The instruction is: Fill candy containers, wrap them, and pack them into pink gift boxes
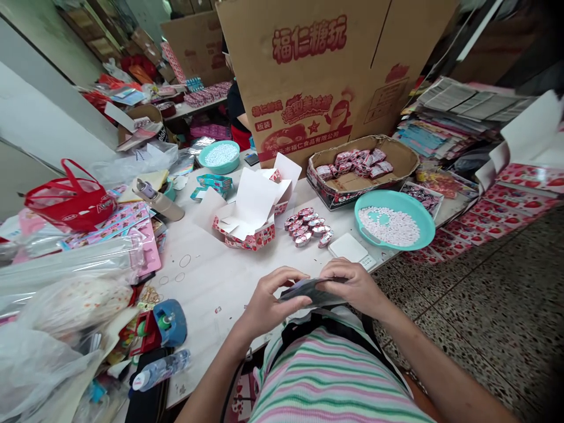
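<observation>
Both my hands hold a flat grey packet point(308, 290) just above the table's near edge, close to my striped shirt. My left hand point(268, 299) pinches its left end with curled fingers. My right hand point(355, 285) is closed over its right end. Beyond my hands lies a cluster of small red-and-silver wrapped sweets point(307, 226) and a white flat pad point(349, 247). An open white and strawberry-print carton point(249, 217) stands further back.
A teal bowl of white pellets point(394, 218) sits at the right, another point(219, 155) at the back. A low cardboard tray of packets point(362, 167) stands before a big printed box point(317, 70). Bags, a red basket point(70, 200) and bottles crowd the left.
</observation>
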Tool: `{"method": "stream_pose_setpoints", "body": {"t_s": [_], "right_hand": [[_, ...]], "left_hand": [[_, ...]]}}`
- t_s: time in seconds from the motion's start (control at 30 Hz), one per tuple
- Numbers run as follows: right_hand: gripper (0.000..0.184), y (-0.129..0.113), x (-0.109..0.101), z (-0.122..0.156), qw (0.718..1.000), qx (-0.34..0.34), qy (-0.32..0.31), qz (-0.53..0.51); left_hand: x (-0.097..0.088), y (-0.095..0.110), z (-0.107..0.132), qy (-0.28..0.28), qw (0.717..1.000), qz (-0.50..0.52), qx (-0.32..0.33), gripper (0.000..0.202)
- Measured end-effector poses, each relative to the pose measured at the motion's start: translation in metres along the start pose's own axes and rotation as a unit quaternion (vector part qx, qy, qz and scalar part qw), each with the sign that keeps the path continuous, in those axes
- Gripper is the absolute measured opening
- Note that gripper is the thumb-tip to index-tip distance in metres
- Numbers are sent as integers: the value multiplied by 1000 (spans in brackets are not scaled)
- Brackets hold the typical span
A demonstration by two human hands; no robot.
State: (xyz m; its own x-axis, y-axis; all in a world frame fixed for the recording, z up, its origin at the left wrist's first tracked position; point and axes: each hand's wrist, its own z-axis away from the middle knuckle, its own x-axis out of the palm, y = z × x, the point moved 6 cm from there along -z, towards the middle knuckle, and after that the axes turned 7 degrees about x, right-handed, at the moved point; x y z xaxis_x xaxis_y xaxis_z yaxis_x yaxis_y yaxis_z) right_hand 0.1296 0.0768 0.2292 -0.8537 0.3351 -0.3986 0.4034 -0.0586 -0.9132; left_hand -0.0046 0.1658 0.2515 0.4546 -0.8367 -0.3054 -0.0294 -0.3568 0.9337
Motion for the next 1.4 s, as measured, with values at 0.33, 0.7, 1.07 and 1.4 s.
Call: {"method": "stream_pose_setpoints", "body": {"t_s": [0.33, 0.7, 1.07, 1.4], "right_hand": [[17, -12, 5, -6, 997, -8, -65, 28], [8, -28, -1, -5, 1000, -12, 21, -5], [12, -32, 2, -8, 999, -26, -27, 16], [33, -59, 5, 11, 940, -212, 179, 197]], "left_hand": [[-5, 6, -6, 83, 989, -113, 43, 10], [-4, 15, -3, 137, 953, -234, 133, 22], [-11, 13, -2, 159, 981, -101, 36, 25], [-8, 12, 7, 252, 961, -119, 5, 25]]}}
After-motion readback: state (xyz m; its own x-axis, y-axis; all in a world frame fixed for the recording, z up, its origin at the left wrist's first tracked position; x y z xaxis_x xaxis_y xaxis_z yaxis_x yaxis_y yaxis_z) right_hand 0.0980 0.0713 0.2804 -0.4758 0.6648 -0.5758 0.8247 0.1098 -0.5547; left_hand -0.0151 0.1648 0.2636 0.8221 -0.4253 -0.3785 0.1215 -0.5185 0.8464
